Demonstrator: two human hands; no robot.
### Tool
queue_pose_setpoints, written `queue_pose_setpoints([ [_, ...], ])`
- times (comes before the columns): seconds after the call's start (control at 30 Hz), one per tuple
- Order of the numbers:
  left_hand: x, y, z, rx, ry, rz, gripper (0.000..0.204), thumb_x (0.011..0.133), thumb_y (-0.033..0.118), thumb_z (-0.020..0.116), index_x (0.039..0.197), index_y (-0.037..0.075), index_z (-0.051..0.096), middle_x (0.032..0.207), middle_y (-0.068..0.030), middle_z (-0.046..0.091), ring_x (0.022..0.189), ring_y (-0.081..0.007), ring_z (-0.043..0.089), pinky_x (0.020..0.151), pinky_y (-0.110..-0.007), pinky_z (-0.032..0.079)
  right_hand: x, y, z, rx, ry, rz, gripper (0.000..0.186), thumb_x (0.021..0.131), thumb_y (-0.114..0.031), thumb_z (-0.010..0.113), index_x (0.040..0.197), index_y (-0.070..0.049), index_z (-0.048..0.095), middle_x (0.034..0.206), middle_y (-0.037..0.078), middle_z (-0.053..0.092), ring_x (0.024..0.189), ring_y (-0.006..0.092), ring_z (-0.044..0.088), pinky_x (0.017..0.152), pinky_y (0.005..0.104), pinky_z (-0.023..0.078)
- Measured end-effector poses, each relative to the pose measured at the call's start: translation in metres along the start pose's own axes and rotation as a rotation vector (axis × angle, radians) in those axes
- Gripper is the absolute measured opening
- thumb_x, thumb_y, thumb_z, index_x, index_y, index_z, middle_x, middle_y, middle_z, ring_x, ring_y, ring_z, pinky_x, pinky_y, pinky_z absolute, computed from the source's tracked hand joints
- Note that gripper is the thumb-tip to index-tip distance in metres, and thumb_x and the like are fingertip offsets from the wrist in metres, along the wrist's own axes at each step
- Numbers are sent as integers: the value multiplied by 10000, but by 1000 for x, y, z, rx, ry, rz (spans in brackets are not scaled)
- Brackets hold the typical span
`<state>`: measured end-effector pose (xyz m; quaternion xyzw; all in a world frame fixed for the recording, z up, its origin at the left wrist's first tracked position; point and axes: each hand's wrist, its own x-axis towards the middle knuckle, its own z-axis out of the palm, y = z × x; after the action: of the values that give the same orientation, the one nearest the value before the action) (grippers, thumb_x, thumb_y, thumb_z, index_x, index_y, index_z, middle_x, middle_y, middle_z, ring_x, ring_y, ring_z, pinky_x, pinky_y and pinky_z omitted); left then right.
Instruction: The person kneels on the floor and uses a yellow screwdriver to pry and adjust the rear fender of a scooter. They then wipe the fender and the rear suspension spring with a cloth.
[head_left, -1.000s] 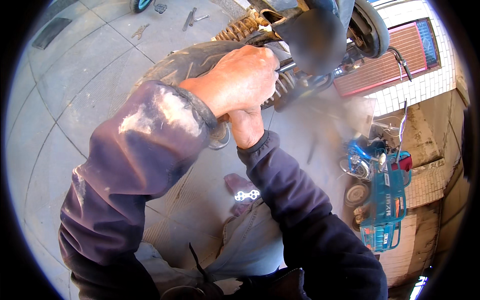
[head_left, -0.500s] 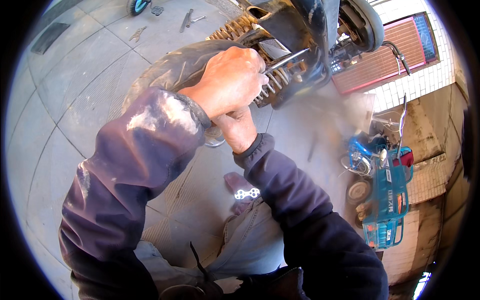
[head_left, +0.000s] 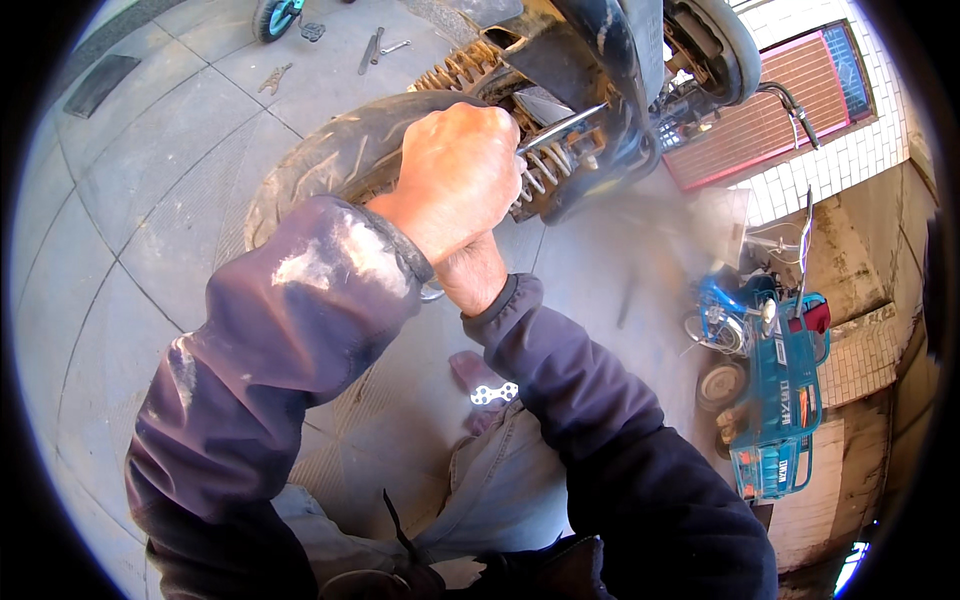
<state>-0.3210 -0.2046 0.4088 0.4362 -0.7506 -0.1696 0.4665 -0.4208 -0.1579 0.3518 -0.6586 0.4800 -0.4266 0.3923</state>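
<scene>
1. Left hand (head_left: 458, 170): closed in a fist, back of the hand uppermost; a metal rod is gripped in it.
2. Metal rod (head_left: 568, 125): projected from the left fist toward the upper right, its far end set near the dark body of a vehicle (head_left: 575, 70).
3. Right hand (head_left: 474, 274): placed beneath the left hand; its fingers are hidden, so whether anything is held cannot be told.
4. Pale coil spring (head_left: 547, 166): mounted on the vehicle, seen just beside the rod.
5. Rusty coil spring (head_left: 458, 70): mounted above the hands.
6. Tyre (head_left: 315, 165): worn, dusted with dirt, partly covered by the left hand and sleeve.
7. Pliers (head_left: 274, 78) and wrenches (head_left: 370, 52): laid on the tiled floor (head_left: 150, 200), well apart from the hands.
8. Blue cargo tricycle (head_left: 778, 375): parked at the right.
</scene>
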Motion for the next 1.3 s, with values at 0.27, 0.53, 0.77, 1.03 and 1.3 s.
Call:
queue_pose_setpoints([
  [0.27, 1, -7, -5, -66, -32, 52, 220, 780, 233, 699, 779, 14, 680, 699, -193, 646, 708, -368, 644, 672, -447, 501, -2, -1, 2, -15, 32, 159, 230, 871, -173, 670, 938, 47, 650, 795, 74, 666, 656, 82, 587, 582, 234, 470],
  [0.53, 14, -22, -5, -225, -189, 181, 209, 834, 179, 628, 885, -13, 695, 694, -171, 660, 679, -323, 657, 696, -393, 509, -2, 1, -14, 81, -62, 243, 379, 883, -289, 672, 1048, 47, 610, 856, 80, 654, 663, 81, 580, 607, 223, 483],
  [0.77, 12, -18, -8, -235, -176, 96, 192, 793, 180, 664, 831, -5, 701, 680, -155, 666, 661, -324, 656, 689, -385, 512, -4, -8, -10, 47, -64, 268, 356, 861, -288, 689, 972, 48, 652, 790, 57, 648, 655, 88, 580, 612, 226, 479],
  [1.03, 4, 1, -5, -57, -46, 32, 208, 728, 227, 745, 770, 33, 685, 695, -172, 650, 701, -352, 645, 680, -421, 504, -5, -10, -12, 2, -17, 214, 214, 839, -145, 692, 974, 21, 681, 827, 57, 672, 704, 120, 617, 620, 270, 500],
  [1.3, 11, -6, -12, -58, -177, 55, 214, 762, 223, 712, 800, 14, 682, 767, -182, 660, 759, -360, 649, 712, -425, 500, -2, -16, -12, 96, -23, 226, 326, 847, -249, 700, 968, 52, 667, 844, 75, 677, 663, 104, 606, 601, 246, 497],
])
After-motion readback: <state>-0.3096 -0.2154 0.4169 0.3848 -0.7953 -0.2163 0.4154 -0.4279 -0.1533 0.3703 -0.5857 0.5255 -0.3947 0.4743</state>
